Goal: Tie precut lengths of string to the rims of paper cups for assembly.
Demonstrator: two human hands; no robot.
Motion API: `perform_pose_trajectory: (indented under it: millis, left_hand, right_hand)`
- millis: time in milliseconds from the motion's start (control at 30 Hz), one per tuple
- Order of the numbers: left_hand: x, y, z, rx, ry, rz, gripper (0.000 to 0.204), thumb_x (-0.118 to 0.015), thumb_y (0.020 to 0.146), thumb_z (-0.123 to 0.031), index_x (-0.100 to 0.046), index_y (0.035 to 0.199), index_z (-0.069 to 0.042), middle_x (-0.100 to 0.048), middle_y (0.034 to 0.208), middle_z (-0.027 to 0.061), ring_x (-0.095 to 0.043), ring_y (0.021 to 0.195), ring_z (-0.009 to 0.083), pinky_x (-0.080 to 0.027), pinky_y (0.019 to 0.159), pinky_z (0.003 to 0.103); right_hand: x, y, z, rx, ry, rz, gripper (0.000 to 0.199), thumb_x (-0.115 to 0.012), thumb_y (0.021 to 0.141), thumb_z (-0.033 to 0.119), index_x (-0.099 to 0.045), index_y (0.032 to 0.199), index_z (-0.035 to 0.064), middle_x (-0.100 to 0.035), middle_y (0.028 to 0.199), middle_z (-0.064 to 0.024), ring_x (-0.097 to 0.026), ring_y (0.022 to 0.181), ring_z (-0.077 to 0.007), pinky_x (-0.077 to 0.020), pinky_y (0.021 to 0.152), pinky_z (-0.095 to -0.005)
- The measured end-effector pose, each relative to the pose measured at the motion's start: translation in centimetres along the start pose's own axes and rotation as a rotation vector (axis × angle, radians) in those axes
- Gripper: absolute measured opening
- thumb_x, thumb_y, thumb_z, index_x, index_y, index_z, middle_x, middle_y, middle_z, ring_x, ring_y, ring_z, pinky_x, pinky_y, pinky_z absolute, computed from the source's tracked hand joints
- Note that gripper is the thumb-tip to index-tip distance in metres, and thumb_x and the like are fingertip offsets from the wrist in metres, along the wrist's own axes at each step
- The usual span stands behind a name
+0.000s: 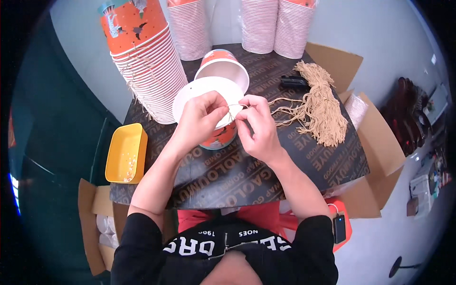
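An orange paper bucket (221, 138) with a white inside stands in front of me on the dark table. Over its near right rim, my left hand (200, 118) and my right hand (259, 127) almost meet. Both are closed in a pinch on a thin tan cord (231, 112), which makes a small loop between the fingertips. Whether the cord passes through the bucket's rim is hidden by the fingers. Just behind, a second orange bucket (223, 66) lies tipped with its mouth toward me. To the right lies a bundle of tan cords (323, 111), several strands trailing toward my right hand.
At the left rises a tall stack of nested buckets (147, 71) with cords hanging from their rims. Wrapped stacks (259, 28) stand along the back. A yellow tray (114, 152) with small bits sits at the left edge. Cardboard boxes (375, 137) flank the table; a black object (293, 81) lies near the cords.
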State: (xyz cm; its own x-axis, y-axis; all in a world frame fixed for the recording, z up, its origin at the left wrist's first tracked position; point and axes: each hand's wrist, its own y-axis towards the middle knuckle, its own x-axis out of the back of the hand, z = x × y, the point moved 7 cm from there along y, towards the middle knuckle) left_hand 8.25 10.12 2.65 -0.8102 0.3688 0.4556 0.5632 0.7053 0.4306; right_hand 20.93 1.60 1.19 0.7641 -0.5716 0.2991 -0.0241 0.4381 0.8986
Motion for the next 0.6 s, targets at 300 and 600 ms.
perform_pose_trajectory:
  millis: [300,600]
  left_hand:
    - [1.5,0.2,1.7,0.072,0.095,-0.147,0.009,-0.061,0.082,-0.003,-0.058,0.078,0.004,-0.06,0.065,0.0115,-0.058,0.063,0.0169,-0.047,0.059,0.034]
    - [1.2,-0.1,0.7,0.057,0.197,-0.122,0.008,-0.062,0.083,-0.004,-0.061,0.081,0.004,-0.065,0.069,0.0134,-0.064,0.064,0.0205,-0.05,0.06,0.034]
  right_hand:
    - [-0.9,0.3,2.1,0.197,0.012,0.279,0.013,-0.061,0.071,-0.007,-0.054,0.082,-0.0039,-0.052,0.117,-0.0193,-0.061,0.098,-0.0317,-0.0525,0.083,-0.039]
    - [0.3,0.0,-0.3,-0.083,0.083,0.016,0.011,-0.062,0.081,-0.007,-0.056,0.088,-0.0005,-0.057,0.101,-0.0144,-0.06,0.073,-0.0208,-0.0498,0.065,-0.0301]
